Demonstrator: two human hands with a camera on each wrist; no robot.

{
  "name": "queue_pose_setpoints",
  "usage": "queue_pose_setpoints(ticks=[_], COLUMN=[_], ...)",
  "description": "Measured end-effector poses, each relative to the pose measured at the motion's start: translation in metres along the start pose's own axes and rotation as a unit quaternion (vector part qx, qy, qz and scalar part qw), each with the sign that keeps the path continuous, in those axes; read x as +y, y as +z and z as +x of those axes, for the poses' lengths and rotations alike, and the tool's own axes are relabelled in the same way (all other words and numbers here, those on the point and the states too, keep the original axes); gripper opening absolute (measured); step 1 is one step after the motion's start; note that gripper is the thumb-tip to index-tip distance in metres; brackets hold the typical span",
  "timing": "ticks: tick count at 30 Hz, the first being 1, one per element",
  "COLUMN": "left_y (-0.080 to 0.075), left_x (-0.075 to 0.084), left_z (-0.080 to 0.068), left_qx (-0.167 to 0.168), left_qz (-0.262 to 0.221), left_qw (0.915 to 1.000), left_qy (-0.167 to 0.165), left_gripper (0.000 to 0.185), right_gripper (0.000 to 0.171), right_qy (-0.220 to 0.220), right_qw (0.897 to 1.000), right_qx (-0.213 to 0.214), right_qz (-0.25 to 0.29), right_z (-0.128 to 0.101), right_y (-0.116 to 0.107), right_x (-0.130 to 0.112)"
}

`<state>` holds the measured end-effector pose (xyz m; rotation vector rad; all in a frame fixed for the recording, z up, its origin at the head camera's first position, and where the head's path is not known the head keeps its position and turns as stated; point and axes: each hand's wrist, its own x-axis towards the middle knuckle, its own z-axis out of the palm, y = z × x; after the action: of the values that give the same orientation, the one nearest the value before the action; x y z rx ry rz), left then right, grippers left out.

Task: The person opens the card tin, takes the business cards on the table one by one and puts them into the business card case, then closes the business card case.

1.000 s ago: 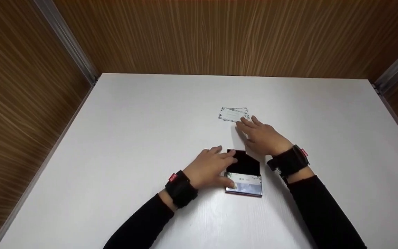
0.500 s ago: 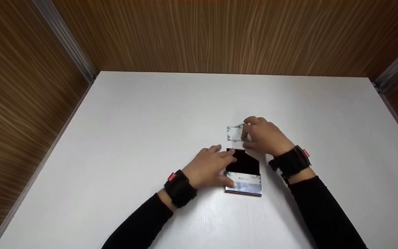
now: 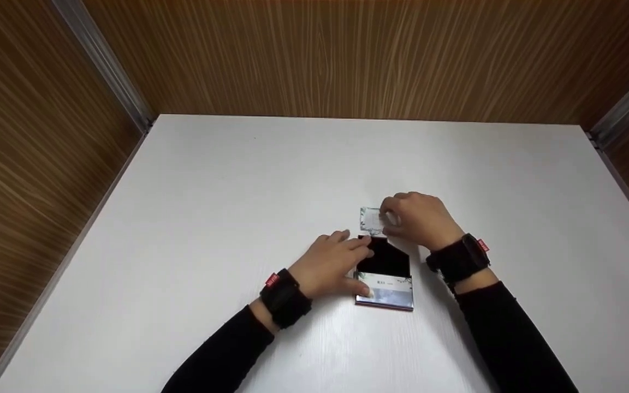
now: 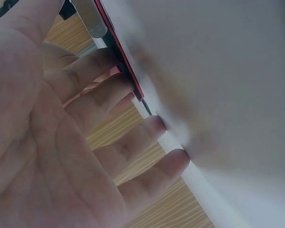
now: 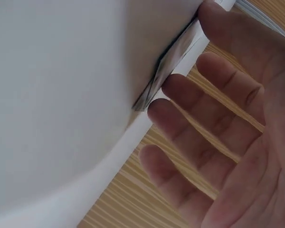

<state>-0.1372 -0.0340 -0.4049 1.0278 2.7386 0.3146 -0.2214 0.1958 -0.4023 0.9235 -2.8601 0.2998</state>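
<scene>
A flat business card case [image 3: 391,257] lies unfolded on the table, its far half black inside. Across its near half is a printed card [image 3: 393,297] with leaf patterns. My left hand [image 3: 325,267] rests on the case's left side with fingers spread, thumb on the near half and fingertips at the black half. Just beyond the case, my right hand [image 3: 421,221] holds a few leaf-bordered business cards [image 3: 369,219] between thumb and fingers, covering their right part. In the right wrist view, the overlapping cards [image 5: 173,57] lie low at the table surface, touched by thumb and fingertips.
The white table [image 3: 227,180] spreads around both hands. Wood-grain panels [image 3: 314,60] stand behind it and at the sides, with metal corner posts [image 3: 104,63]. Each wrist wears a black strap.
My right hand has reached the cards, curled its fingers on them and drawn them toward me, close to the case's far edge. The left hand and the case stay put.
</scene>
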Motion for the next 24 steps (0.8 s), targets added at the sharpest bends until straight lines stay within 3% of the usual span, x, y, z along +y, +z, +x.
queue_pose_setpoints(ticks=[6,13,16,20,24], left_y=[0.000,-0.001,-0.001,-0.002,-0.003], left_x=[-0.001,0.000,-0.002,-0.003,-0.005], left_z=[0.000,0.003,0.004,0.005,0.008], left_qx=[0.002,0.000,-0.002,-0.002,0.000], left_qz=[0.005,-0.006,-0.004,-0.002,-0.002], left_qw=[1.0000,1.0000,1.0000,1.0000,1.0000], left_qy=[0.003,-0.001,0.000,-0.001,-0.003], left_gripper=[0.079,0.079,0.078,0.077,0.077], right_gripper=[0.014,0.012,0.012,0.012,0.025], right_qy=[-0.015,0.031,0.044,0.025,-0.002], right_qw=[0.998,0.987,0.987,0.988,0.977], right_qx=[0.043,0.150,0.151,0.133,0.104], right_qz=[-0.033,-0.040,-0.006,0.077,0.186], right_z=[0.001,-0.003,-0.008,-0.013,-0.019], right_y=[0.002,-0.010,-0.020,-0.034,-0.043], right_x=[-0.004,0.003,0.000,-0.007,-0.011])
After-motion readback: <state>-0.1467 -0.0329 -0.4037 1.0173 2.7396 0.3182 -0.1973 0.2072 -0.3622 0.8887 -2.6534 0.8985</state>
